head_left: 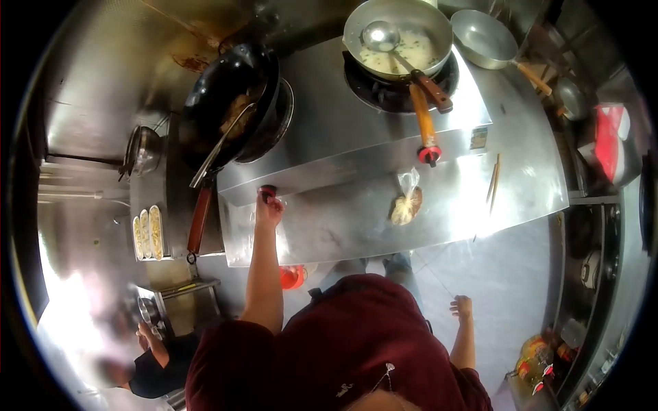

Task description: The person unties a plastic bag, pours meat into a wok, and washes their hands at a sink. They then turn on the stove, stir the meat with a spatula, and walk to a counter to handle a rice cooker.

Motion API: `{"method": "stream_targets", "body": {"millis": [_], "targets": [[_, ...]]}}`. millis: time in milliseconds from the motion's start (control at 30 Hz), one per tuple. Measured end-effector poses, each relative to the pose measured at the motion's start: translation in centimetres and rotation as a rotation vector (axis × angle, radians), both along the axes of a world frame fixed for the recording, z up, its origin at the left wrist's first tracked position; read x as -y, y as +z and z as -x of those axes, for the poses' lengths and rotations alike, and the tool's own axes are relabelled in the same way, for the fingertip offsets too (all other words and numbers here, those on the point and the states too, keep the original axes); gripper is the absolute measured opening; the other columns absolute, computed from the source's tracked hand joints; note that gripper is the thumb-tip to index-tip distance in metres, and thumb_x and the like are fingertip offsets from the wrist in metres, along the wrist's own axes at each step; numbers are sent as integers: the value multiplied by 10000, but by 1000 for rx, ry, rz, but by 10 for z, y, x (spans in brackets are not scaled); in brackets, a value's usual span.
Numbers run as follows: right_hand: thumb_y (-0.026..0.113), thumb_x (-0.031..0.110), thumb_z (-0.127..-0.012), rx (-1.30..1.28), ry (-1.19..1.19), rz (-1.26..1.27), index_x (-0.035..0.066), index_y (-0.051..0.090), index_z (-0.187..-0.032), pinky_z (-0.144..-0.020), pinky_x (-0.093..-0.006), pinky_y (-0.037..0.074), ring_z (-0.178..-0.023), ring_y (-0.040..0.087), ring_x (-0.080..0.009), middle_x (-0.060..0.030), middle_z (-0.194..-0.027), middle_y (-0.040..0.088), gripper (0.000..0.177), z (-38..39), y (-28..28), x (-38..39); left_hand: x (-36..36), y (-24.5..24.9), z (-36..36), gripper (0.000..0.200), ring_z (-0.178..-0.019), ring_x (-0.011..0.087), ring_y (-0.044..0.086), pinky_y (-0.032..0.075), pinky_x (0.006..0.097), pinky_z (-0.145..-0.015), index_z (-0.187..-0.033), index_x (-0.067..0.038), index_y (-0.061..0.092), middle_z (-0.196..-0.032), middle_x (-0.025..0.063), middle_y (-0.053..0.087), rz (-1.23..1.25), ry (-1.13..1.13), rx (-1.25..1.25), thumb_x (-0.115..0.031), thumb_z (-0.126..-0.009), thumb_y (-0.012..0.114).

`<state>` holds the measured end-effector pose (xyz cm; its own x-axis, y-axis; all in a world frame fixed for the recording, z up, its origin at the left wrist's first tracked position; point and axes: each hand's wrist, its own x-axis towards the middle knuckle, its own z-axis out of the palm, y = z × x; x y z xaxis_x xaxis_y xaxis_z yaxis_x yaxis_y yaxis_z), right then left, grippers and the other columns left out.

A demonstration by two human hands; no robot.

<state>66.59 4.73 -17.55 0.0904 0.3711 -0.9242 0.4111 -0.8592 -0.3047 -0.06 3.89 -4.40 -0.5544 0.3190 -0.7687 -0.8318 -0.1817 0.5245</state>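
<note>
My left hand (269,211) is closed on a red and black stove knob (267,190) on the front panel. My right hand (462,307) hangs low at my side over the floor, its fingers loosely bent and apart, with nothing visible in it. Above the left hand, a black wok (219,89) sits tilted on its burner, and a metal ladle (229,140) rests in it beside brown food. On the right burner stands a metal pan (353,41) of pale liquid with green bits. A wooden-handled ladle (382,36) lies in that pan.
A knotted plastic bag of food (407,205) and chopsticks (493,181) lie on the steel counter (322,226). Another pan (483,38) stands at the back right. Long filled trays (147,233) are at left. A person in black (161,363) works at lower left; shelves (582,274) line the right.
</note>
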Motion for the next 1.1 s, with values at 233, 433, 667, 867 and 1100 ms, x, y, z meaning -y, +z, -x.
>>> {"method": "stream_targets", "body": {"millis": [233, 433, 667, 867, 1100], "targets": [[490, 252, -782, -40, -9, -20, 25, 514, -936, -401, -291, 408, -500, 542, -187, -105, -715, 582, 276, 1, 1, -6, 8, -7, 3, 413, -497, 120, 468, 413, 258, -495, -610, -123, 464, -501, -32, 448, 20, -30, -65, -491, -766, 568], [474, 227, -790, -42, 28, -43, 21, 526, -942, -385, -279, 401, -490, 537, -161, -95, -722, 590, 260, 1, 2, -14, 5, -5, 2, 447, -515, 129, 483, 429, 265, -519, -598, -101, 479, -512, -14, 474, 53, -23, -74, -512, -739, 585], [491, 239, -769, -30, 6, -52, 28, 532, -909, -401, -294, 407, -505, 542, -172, -93, -709, 582, 256, -3, 7, -4, 5, -6, 4, 447, -511, 136, 493, 425, 277, -522, -577, -100, 468, -528, -2, 501, 32, -31, -42, -500, -752, 564], [514, 273, -755, -115, 602, -447, 50, 552, -894, -393, -274, 375, -495, 515, -151, -64, -682, 573, 265, -75, -145, 42, 14, 0, 5, 385, -535, 146, 523, 435, 291, -533, -594, -97, 506, -547, 12, 535, -13, -129, 21, -414, -809, 467], [527, 266, -748, 19, 239, -102, 45, 553, -892, -382, -272, 344, -504, 496, -138, -58, -696, 575, 265, -18, -36, 3, 7, -10, 18, 381, -481, 124, 510, 422, 277, -487, -581, -125, 474, -499, -18, 511, -23, -18, 102, -435, -800, 499]]}}
